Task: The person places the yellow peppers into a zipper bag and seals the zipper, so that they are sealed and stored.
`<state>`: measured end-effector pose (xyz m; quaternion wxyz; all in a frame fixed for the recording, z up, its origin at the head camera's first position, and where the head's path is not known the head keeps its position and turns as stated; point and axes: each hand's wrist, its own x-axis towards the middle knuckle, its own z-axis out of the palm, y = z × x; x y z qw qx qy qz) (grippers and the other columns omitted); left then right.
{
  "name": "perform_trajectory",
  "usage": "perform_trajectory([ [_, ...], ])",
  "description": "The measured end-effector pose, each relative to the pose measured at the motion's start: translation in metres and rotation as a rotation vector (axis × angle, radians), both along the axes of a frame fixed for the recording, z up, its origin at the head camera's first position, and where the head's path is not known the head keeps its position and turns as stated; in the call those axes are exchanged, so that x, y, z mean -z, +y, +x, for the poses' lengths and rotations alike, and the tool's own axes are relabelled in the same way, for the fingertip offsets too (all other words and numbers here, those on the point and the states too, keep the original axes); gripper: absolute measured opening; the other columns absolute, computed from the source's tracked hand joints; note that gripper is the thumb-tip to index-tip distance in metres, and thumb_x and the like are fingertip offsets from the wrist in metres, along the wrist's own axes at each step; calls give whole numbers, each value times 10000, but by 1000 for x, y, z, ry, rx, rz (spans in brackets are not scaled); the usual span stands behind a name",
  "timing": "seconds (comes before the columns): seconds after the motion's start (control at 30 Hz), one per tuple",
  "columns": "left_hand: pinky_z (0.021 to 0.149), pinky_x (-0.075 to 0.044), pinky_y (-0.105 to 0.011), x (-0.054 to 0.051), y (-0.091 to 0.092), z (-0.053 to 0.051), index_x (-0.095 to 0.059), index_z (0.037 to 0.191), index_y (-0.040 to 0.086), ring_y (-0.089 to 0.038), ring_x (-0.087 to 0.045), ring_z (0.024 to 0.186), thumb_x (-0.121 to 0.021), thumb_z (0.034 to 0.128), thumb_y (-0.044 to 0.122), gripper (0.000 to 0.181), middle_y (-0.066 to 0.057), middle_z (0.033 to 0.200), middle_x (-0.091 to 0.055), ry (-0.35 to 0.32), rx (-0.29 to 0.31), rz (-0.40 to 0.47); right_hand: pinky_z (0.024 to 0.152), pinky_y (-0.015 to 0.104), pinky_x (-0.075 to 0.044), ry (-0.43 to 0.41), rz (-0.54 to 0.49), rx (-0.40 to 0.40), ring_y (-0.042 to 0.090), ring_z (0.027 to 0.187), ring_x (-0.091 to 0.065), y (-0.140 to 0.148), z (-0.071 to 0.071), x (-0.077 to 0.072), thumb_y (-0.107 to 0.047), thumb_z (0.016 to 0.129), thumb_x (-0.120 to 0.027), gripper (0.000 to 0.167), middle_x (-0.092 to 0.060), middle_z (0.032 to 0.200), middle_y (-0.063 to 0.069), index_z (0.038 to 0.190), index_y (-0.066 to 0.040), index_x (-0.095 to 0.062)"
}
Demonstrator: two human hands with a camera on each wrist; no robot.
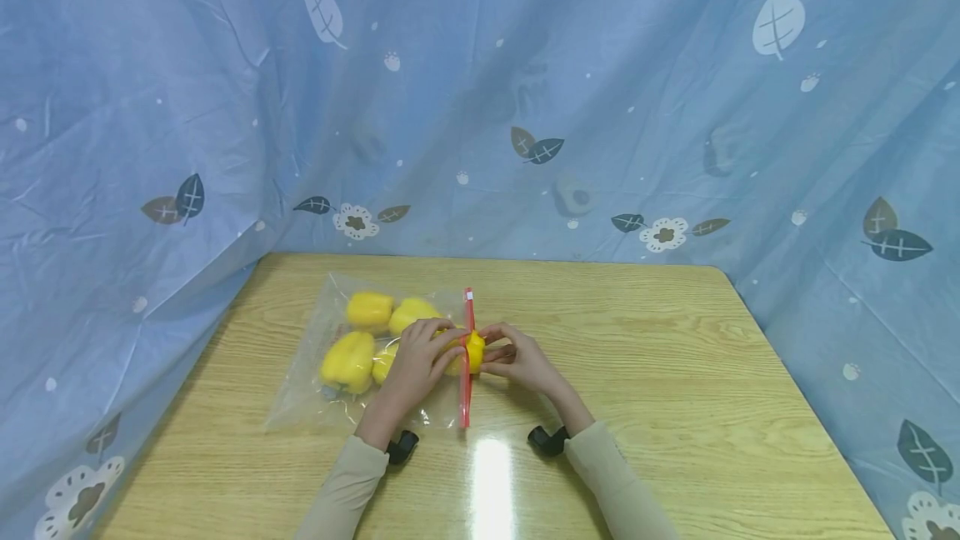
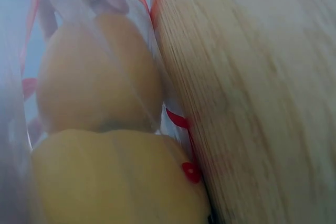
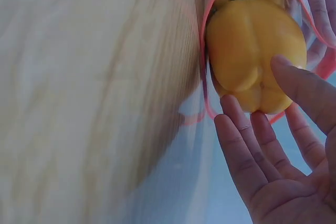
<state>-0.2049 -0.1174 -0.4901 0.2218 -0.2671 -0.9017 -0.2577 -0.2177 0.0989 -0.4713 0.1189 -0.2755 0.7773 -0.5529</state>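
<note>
A clear plastic bag (image 1: 300, 394) with a red zip edge (image 1: 466, 407) lies on the table, its mouth to the right. Inside it are several yellow bell peppers (image 1: 349, 361). My left hand (image 1: 422, 359) lies across the bag and grips it near the red edge, with its fingers bent over the film. One yellow bell pepper (image 3: 254, 51) sits partly in the bag's mouth. My right hand (image 1: 525, 359) holds its outer end, thumb on one side and fingers at the tip. In the left wrist view, peppers (image 2: 115, 177) show through the film.
A wooden table (image 1: 637, 357) extends to the right of the hands. A blue patterned curtain (image 1: 480, 90) hangs behind it and along both sides. Black wrist mounts (image 1: 547, 442) stick out under the wrists.
</note>
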Motion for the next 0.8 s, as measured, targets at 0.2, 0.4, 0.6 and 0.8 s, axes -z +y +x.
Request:
perform_trajectory([
  [0.2,996,-320,-503,0,1,1,-646,1160,208,-254,-475,1107,-585,903,322,288,-19,1137,-572,-11,-8,-5,768,266,-540,-26,-10,-23,397,942,-625,-5,3,0,24,816,-667,456,-519,1145,265,1226,51,-469],
  [0.4,999,-319,-498,0,1,1,-644,1168,212,-249,-476,1108,-580,907,321,290,-13,1136,-569,-10,-17,-9,776,267,-538,-58,-28,-32,390,961,-622,-10,3,4,23,824,-659,454,-520,1166,254,1240,31,-480],
  [0.6,1002,-319,-487,-1,0,1,-643,1165,225,-250,-477,1116,-587,902,324,287,-13,1134,-572,3,-20,-18,810,293,-531,-127,-100,-70,411,1026,-589,-12,3,10,39,841,-631,455,-499,1225,238,1267,12,-472],
  [0.8,986,-335,-475,-2,0,1,-652,1145,220,-249,-490,1103,-594,897,327,276,-19,1132,-576,15,-19,-24,864,333,-512,-138,-195,-137,445,1099,-523,-12,-2,26,12,880,-590,438,-474,1255,243,1291,15,-439],
])
